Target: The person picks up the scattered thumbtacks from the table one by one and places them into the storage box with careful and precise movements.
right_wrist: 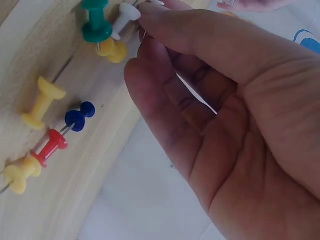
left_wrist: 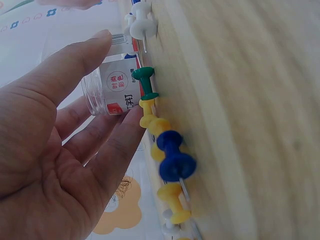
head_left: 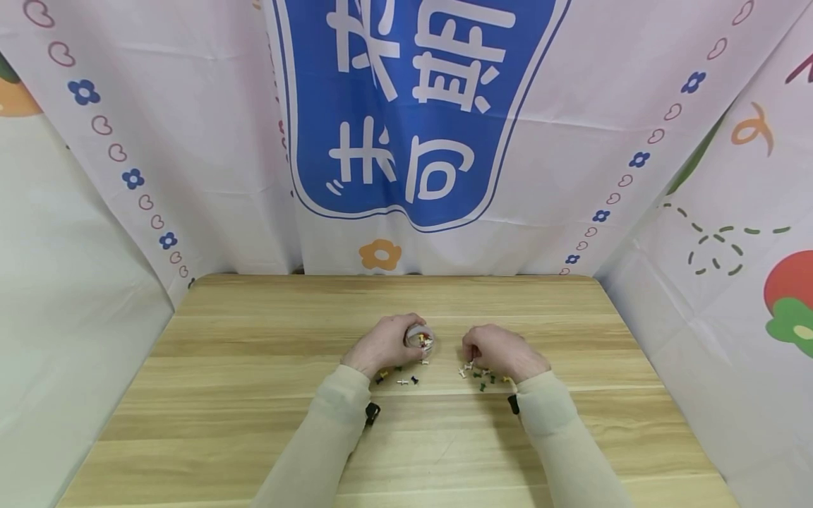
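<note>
In the head view my left hand [head_left: 386, 344] holds a small clear jar [left_wrist: 117, 82] upright on the table, thumb on one side and fingers on the other. Several colourful push pins show inside its open mouth. Loose green, yellow, blue and white push pins [left_wrist: 175, 160] lie beside that hand. To the right, my right hand [head_left: 504, 351] is bent down over a scatter of push pins [head_left: 477, 375]. Its thumb and forefinger pinch a push pin [right_wrist: 144, 35], mostly hidden by the thumb. Near the thumb tip lies a white push pin [right_wrist: 126, 17].
The wooden table [head_left: 254, 423] extends around both hands. A printed white cloth [head_left: 241, 141] hangs behind its far edge, and more cloth hangs at the sides. Green, yellow, red and blue push pins [right_wrist: 51, 146] lie under the right hand, some with needles showing.
</note>
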A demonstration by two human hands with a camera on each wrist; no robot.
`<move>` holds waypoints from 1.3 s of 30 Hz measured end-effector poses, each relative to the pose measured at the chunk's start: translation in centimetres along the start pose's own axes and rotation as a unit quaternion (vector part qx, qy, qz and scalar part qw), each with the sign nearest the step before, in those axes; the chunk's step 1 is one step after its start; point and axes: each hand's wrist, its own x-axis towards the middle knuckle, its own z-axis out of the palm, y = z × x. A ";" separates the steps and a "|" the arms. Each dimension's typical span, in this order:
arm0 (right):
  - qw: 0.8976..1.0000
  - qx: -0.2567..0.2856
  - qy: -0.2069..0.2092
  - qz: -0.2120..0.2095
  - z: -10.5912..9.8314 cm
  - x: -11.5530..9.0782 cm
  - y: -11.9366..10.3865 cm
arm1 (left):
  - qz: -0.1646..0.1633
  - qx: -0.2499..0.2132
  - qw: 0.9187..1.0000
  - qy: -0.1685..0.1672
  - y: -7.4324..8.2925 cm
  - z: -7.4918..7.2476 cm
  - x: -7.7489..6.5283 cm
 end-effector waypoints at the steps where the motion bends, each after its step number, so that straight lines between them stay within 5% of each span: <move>1: 1.000 -0.002 0.001 -0.003 0.0 0.0 0.0 | 0.000 -0.001 1.000 0.000 0.0 0.0 0.0; 18: 0.999 -0.034 0.027 -0.034 -0.2 0.7 -0.4 | -0.001 0.000 1.000 -0.001 0.1 -0.1 0.0; 39: 0.985 -0.065 0.148 -0.065 0.0 1.0 -2.7 | 0.001 0.003 1.000 -0.003 0.1 -0.1 0.0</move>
